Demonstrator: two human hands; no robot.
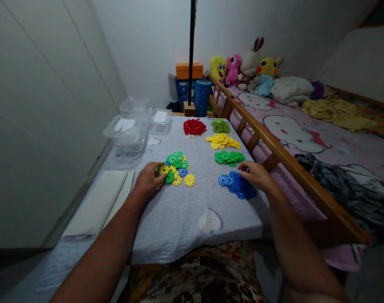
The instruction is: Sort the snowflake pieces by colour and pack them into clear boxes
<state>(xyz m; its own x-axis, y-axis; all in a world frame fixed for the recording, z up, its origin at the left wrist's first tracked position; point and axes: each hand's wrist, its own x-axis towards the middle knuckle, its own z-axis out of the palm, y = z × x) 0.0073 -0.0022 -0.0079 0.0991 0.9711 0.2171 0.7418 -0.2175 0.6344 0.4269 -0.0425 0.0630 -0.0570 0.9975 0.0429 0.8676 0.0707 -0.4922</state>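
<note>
We have both hands over the cloth-covered bench [176, 223]. Our left grip [150, 179] is at the near left edge of a mixed pile [178, 163] of flat, notched discs in green, yellow and blue. Its fingers are curved and the thumb reaches in toward the discs; we cannot tell whether it grasps one or only touches them. One yellow disc [189, 180] lies flat at the right of that pile.

Our right grip [257, 176] is bent over the far right part of the blue pile [238, 184], with thumb and fingertips close to the discs. We cannot tell whether anything is pinched there.

Beyond the blue pile we see three more piles along the right side of the bench: the green pile [230, 157], the yellow pile [222, 141] and, farthest, the light-green pile [220, 125]. The red pile [194, 126] lies left of the light-green one.

On the left of the bench we have clear plastic containers [130, 136] and, nearer to us, a folded pale sheet [95, 204]. A wooden bed rail [274, 147] runs along our right, and plush toys [250, 65] sit at the far end of the bed [283, 130].
</note>
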